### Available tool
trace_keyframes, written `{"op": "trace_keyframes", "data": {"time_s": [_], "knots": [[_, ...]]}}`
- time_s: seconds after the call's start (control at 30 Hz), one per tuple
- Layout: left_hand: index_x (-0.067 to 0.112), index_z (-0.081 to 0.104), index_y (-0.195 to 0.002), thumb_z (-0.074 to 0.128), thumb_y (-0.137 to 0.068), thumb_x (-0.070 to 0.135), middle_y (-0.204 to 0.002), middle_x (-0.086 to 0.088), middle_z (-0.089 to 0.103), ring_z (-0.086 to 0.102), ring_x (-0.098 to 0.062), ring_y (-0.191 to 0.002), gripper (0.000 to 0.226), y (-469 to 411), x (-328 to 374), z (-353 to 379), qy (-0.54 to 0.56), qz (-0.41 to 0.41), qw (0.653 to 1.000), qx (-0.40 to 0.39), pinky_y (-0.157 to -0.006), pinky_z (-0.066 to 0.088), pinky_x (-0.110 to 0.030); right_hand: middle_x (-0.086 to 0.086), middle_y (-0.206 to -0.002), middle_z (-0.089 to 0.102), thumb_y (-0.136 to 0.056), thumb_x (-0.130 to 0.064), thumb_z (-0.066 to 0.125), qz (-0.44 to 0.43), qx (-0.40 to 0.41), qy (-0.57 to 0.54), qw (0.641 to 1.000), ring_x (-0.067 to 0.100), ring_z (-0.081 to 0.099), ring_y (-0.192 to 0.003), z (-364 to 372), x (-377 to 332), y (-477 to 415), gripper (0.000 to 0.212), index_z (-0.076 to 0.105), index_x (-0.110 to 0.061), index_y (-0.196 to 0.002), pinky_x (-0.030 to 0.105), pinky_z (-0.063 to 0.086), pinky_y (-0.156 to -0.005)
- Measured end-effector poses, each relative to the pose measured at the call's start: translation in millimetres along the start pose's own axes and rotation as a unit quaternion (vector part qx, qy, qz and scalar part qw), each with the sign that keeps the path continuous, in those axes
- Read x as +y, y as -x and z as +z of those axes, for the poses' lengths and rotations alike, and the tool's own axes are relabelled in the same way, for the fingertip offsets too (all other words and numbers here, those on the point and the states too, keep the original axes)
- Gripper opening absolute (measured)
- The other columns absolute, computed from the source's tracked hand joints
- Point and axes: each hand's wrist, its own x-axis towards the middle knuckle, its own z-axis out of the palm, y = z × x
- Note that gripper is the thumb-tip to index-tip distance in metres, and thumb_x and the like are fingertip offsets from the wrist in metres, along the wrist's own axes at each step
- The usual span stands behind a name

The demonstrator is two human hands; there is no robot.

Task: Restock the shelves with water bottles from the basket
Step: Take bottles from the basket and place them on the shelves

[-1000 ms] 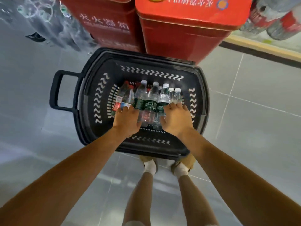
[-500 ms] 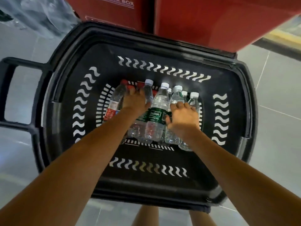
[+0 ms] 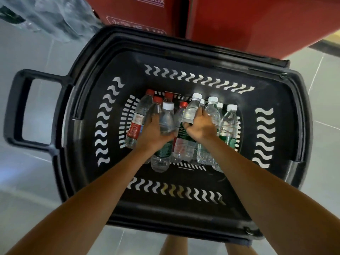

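A black plastic basket (image 3: 283, 115) stands on the floor below me with several water bottles lying in its bottom. My left hand (image 3: 153, 134) is closed around a white-capped, green-labelled bottle (image 3: 166, 118). My right hand (image 3: 200, 126) grips another white-capped bottle (image 3: 191, 110) just beside it. Red-capped bottles (image 3: 139, 115) lie to the left of my hands, and more white-capped bottles (image 3: 229, 122) lie to the right. No shelf shows in this view.
Two red metal boxes (image 3: 239, 24) stand right behind the basket's far rim. The basket's long handle (image 3: 16, 107) sticks out to the left. Clear plastic wrapping (image 3: 51, 19) lies on the grey tiled floor at top left. My legs show below the basket.
Both hands have closed around a bottle each and raised the bottles' cap ends slightly. The camera has dropped closer to the basket.
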Motion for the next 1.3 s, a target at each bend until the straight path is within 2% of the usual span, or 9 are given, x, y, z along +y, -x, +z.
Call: {"op": "trace_keyframes", "data": {"time_s": [0.23,0.47,0.67,0.73,0.8,0.9,1.0,1.13,1.3], "knots": [[0.026,0.033,-0.137,0.075,-0.079,0.030,-0.125,0.014,0.044,0.043,-0.004,-0.115,0.072,-2.6,-10.5,-10.5,0.136,-0.032,0.990,0.009,-0.085,0.036,-0.013,0.014,-0.147,0.016,-0.083,-0.023,0.071,0.021,0.036,-0.217,0.975,0.032,0.024,-0.137,19.3,-4.6,-8.7,0.081,0.021,-0.019,-0.147,0.032,0.034,-0.111],[0.028,0.030,-0.141,0.075,-0.079,0.025,-0.120,0.017,0.049,0.046,0.001,-0.111,0.077,6.5,-11.3,-13.2,0.169,-0.022,0.985,0.011,-0.090,0.037,-0.015,0.019,-0.141,0.040,-0.082,-0.035,0.071,-0.005,-0.040,-0.225,0.974,0.020,0.065,-0.077,34.5,-20.5,1.4,0.104,-0.010,-0.052,-0.145,0.027,0.053,-0.055],[0.030,0.028,-0.142,0.072,-0.080,0.024,-0.131,0.007,0.053,0.049,-0.013,-0.123,0.076,19.8,-8.3,-23.7,0.212,-0.043,0.976,-0.027,-0.107,0.039,-0.040,0.007,-0.149,0.037,-0.084,-0.008,0.070,-0.010,-0.045,-0.356,0.933,0.021,0.040,-0.133,25.8,0.8,26.3,0.102,-0.004,-0.026,-0.152,0.024,0.038,-0.099],[0.030,0.032,-0.138,0.071,-0.080,0.027,-0.127,0.006,0.055,0.050,-0.014,-0.122,0.070,28.5,-1.9,-29.7,0.224,-0.053,0.973,-0.031,-0.107,0.039,-0.044,0.009,-0.150,0.035,-0.080,-0.007,0.072,-0.006,-0.058,-0.383,0.922,0.025,0.034,-0.138,18.3,6.4,39.4,0.104,0.000,-0.026,-0.152,0.035,0.036,-0.110],[0.034,0.038,-0.130,0.069,-0.082,0.028,-0.121,0.009,0.058,0.051,-0.013,-0.119,0.058,41.8,11.4,-38.3,0.250,-0.043,0.966,-0.039,-0.107,0.038,-0.044,0.009,-0.148,0.036,-0.080,-0.004,0.071,0.006,-0.081,-0.420,0.904,0.026,0.036,-0.137,0.0,7.9,58.5,0.099,0.007,-0.028,-0.151,0.040,0.038,-0.109],[0.031,0.041,-0.130,0.069,-0.082,0.033,-0.121,0.008,0.060,0.054,-0.011,-0.116,0.055,66.2,36.1,-53.1,0.294,-0.034,0.954,-0.053,-0.106,0.040,-0.046,0.004,-0.128,0.050,-0.084,0.000,0.066,-0.003,-0.089,-0.430,0.898,0.018,0.046,-0.123,-35.8,12.1,94.5,0.081,0.017,-0.016,-0.146,0.020,0.037,-0.101],[0.029,0.042,-0.135,0.066,-0.085,0.032,-0.122,0.004,0.063,0.058,-0.015,-0.116,0.056,93.8,63.4,-67.0,0.346,-0.029,0.934,-0.083,-0.104,0.040,-0.049,-0.005,-0.115,0.055,-0.083,-0.006,0.069,-0.015,-0.070,-0.425,0.902,0.015,0.049,-0.117,-71.4,20.9,132.6,0.073,0.026,-0.014,-0.141,0.025,0.035,-0.099],[0.020,0.065,-0.109,0.053,-0.095,0.025,-0.108,0.001,0.071,0.065,-0.015,-0.104,0.019,137.9,120.6,-78.9,0.411,-0.020,0.905,-0.107,-0.083,0.053,-0.031,-0.014,-0.093,0.049,-0.085,-0.009,0.069,-0.023,-0.041,-0.465,0.884,0.008,0.048,-0.093,-120.0,34.6,187.3,0.056,0.036,-0.020,-0.130,0.016,0.033,-0.083],[0.016,0.065,-0.102,0.046,-0.095,0.032,-0.097,-0.009,0.067,0.063,-0.023,-0.088,0.026,194.7,200.6,-71.2,0.497,-0.112,0.851,-0.124,-0.075,0.051,-0.035,0.001,-0.100,0.065,-0.081,-0.007,0.070,0.005,-0.028,-0.532,0.846,0.020,0.062,-0.095,-172.5,55.4,261.7,0.046,0.051,-0.010,-0.123,0.033,0.046,-0.084]]}}
